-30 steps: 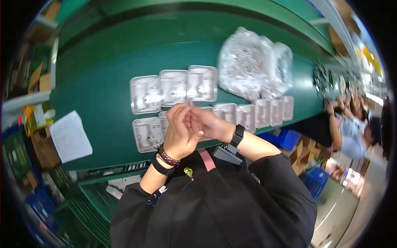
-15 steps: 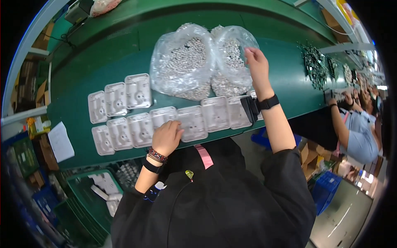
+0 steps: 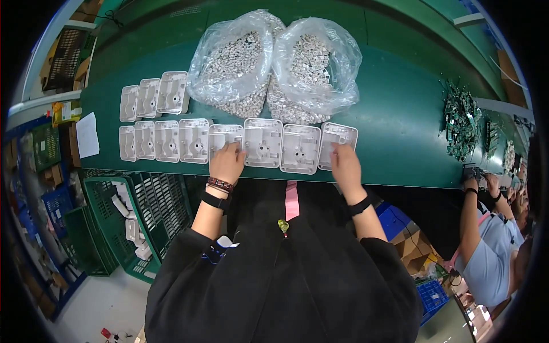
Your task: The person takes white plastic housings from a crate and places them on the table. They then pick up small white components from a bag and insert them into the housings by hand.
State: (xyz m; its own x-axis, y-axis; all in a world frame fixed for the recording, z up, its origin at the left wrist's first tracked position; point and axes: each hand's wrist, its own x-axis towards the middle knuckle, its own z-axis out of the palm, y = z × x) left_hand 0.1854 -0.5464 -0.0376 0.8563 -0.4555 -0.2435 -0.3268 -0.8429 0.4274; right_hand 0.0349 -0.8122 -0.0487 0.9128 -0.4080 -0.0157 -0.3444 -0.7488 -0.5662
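Shallow white plastic housings with moulded posts stand in two rows on the green table. My left hand (image 3: 226, 163) reaches into one housing (image 3: 225, 131) of the near row, its fingers curled and their tips low inside. At the right end of that row, my right hand (image 3: 347, 167) dips into the last housing (image 3: 350, 135), thumb and fingers drawn together. Whatever either hand pinches is too small or hidden to name. Two housings, one of them a pale tray (image 3: 262, 128), lie between my hands. Behind are two clear plastic bags (image 3: 197, 80) (image 3: 346, 57) full of small whitish parts.
A shorter row of housings (image 3: 172, 91) stands at the back left beside a paper sheet (image 3: 87, 135). Dark green parts (image 3: 461, 123) are heaped at the right, near a co-worker (image 3: 486, 246). Green crates (image 3: 137, 226) stand below the table's left front edge.
My right hand has come from the right bag down to the last housing in the near row. My left hand stays at the near row. The whole view has shifted.
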